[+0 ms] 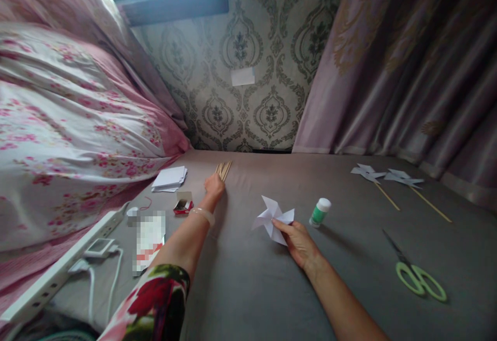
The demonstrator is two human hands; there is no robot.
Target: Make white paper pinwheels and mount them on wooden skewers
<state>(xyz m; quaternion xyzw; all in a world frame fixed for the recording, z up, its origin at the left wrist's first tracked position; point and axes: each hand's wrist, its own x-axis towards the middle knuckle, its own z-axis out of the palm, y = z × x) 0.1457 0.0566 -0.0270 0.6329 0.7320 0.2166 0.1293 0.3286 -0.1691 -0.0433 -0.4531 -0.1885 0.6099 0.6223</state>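
My left hand is stretched far forward, its fingers closed at the near ends of a bundle of thin wooden sticks. How many sticks it grips is hidden by the hand. A white paper pinwheel is pinched in my right hand, with the thumb on top near its middle and no stick visible on it. Just right of that hand stands a green and white glue stick, capped and upright. Left of my left hand sit a stack of white paper squares and a small open red box with small dark contents.
Two pinwheels on sticks, one nearer and one farther right, lie at the right. Scissors with green handles rest in front of them. A white power strip with plugs and cables runs along the left, beside floral bedding.
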